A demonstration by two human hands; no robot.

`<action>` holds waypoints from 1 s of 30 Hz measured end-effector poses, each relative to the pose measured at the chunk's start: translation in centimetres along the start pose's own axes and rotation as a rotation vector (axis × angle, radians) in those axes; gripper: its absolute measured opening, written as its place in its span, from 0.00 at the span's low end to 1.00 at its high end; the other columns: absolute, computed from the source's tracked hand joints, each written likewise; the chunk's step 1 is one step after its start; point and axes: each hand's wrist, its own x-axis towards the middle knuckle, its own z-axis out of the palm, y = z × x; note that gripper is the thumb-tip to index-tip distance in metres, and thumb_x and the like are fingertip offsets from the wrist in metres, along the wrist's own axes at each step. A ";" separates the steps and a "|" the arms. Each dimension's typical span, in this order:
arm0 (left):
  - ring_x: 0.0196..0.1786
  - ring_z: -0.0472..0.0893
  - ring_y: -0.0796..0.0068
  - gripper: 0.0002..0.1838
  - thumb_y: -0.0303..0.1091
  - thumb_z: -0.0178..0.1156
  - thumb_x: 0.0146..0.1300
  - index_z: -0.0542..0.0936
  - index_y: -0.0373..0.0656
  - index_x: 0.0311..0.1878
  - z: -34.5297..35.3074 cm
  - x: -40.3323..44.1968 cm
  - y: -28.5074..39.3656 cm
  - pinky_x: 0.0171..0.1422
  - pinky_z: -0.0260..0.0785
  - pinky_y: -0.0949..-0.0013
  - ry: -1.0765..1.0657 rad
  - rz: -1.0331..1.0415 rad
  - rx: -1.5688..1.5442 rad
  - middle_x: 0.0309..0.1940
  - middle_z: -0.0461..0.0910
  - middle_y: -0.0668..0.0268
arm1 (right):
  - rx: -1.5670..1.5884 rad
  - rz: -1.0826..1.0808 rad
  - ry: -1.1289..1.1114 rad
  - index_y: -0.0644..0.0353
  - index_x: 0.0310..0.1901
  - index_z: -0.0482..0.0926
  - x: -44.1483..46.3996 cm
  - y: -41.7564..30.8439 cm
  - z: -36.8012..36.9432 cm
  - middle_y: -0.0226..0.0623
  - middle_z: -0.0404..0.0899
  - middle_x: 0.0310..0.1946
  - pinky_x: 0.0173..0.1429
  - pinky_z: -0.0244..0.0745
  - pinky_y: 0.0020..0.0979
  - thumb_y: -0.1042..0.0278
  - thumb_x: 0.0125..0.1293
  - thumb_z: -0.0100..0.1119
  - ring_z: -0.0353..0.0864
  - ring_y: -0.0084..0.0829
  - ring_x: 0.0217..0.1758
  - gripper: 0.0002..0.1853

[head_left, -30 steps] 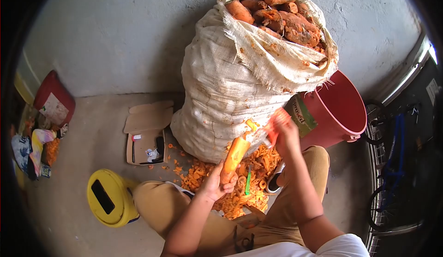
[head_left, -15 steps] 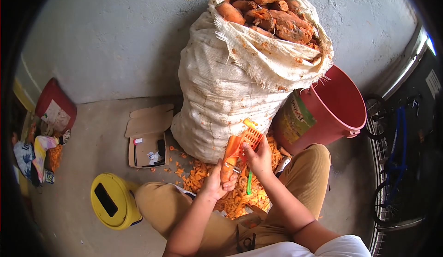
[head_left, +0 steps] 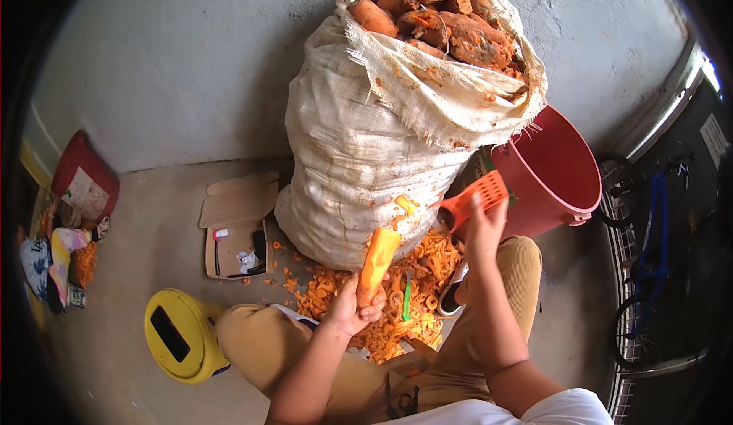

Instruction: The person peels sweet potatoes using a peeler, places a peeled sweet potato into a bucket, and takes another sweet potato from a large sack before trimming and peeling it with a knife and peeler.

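Note:
My left hand [head_left: 357, 303] is wrapped round the lower end of a partly peeled carrot [head_left: 378, 266], which points up and slightly right. My right hand [head_left: 485, 223] holds an orange peeler with a slotted handle [head_left: 484, 193], up and to the right of the carrot and apart from it. Orange peelings [head_left: 382, 333] lie heaped on the floor beneath, with a green-handled tool [head_left: 406, 299] on them. Just beyond my hands stands a big white woven sack [head_left: 355, 142], its open top full of unpeeled carrots [head_left: 466, 32]. A peel scrap [head_left: 405, 205] shows against the sack.
A red bucket [head_left: 534, 203] stands right of the sack. To the left are an open cardboard box [head_left: 237, 203] and a yellow lidded bucket [head_left: 197, 333] with a phone [head_left: 169, 333] on it. A red container [head_left: 92, 173] and bags stand far left; a bicycle [head_left: 649, 272] is at right.
The peeler came down onto the carrot half a second ago and has now swung away up and right with my right hand. My left hand still grips the carrot.

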 end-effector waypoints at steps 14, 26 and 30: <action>0.08 0.53 0.87 0.26 0.55 0.33 0.63 0.67 0.41 0.47 0.0 0.1 -0.6 0.14 0.47 0.83 -0.052 -0.098 0.011 0.15 0.64 0.71 | -0.309 -0.284 -0.053 0.66 0.42 0.62 -1.7 1.1 2.2 0.37 0.73 0.32 0.37 0.71 0.24 0.74 0.60 0.49 0.73 0.23 0.33 0.11; 0.09 0.56 0.86 0.22 0.53 0.34 0.63 0.67 0.45 0.43 0.1 0.7 -0.2 0.14 0.49 0.83 -0.089 -0.097 -0.099 0.16 0.65 0.69 | -0.217 -0.028 -0.359 0.68 0.43 0.63 -7.9 1.4 3.3 0.43 0.74 0.31 0.35 0.71 0.29 0.71 0.58 0.53 0.76 0.29 0.32 0.15; 0.09 0.56 0.86 0.23 0.53 0.34 0.63 0.67 0.44 0.44 0.1 0.3 -0.5 0.14 0.49 0.83 -0.037 -0.107 -0.072 0.16 0.64 0.69 | -0.375 -0.161 -0.307 0.69 0.42 0.63 -7.0 1.4 3.2 0.43 0.74 0.29 0.34 0.71 0.30 0.73 0.57 0.54 0.76 0.30 0.30 0.15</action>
